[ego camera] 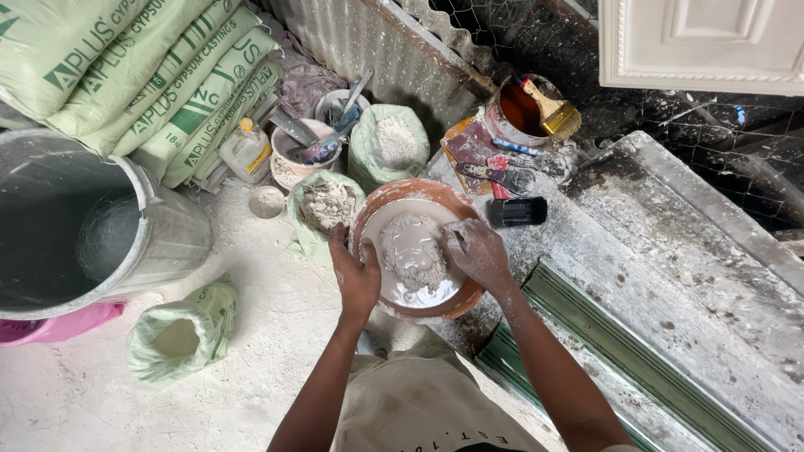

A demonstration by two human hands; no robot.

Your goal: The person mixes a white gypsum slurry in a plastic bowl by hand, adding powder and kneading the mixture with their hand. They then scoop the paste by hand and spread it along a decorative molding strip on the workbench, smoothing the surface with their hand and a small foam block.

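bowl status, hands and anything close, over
Left hand gripping bowl rim. Right hand at the powder heap. Open bag touching bowl's left side.

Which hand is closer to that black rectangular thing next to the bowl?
Right. The right hand is in the bowl just below the black block; the left hand grips the bowl's far rim.

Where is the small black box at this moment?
In the head view, the small black box lies on the dusty slab right of the orange bowl, above the right hand, below the trowels.
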